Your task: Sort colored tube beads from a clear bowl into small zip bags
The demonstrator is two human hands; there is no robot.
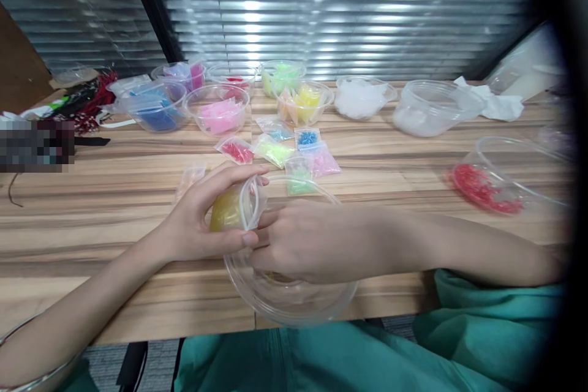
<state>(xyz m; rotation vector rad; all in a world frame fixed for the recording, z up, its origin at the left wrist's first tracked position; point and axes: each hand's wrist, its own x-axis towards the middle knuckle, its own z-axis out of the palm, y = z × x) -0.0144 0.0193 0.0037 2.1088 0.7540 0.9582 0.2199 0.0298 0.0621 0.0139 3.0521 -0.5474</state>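
Note:
My left hand [202, 220] is wrapped round a clear zip bag [226, 211] with yellow contents, its mouth open and turned to the right. Just beside that mouth, my right hand [294, 242] reaches over a large clear plastic bowl [294, 312] near the table's front edge. Its fingers are bent and point down and left; the tips are partly hidden, so what they hold does not show. A little yellowish matter is visible in the bowl below that hand.
Small filled bags, among them a red one [236, 150] and a pink one [324, 160], lie behind the bowl. Several clear bowls with coloured bags stand along the back, including a blue-filled one [158, 125]. A tub with red strips [487, 190] is at right.

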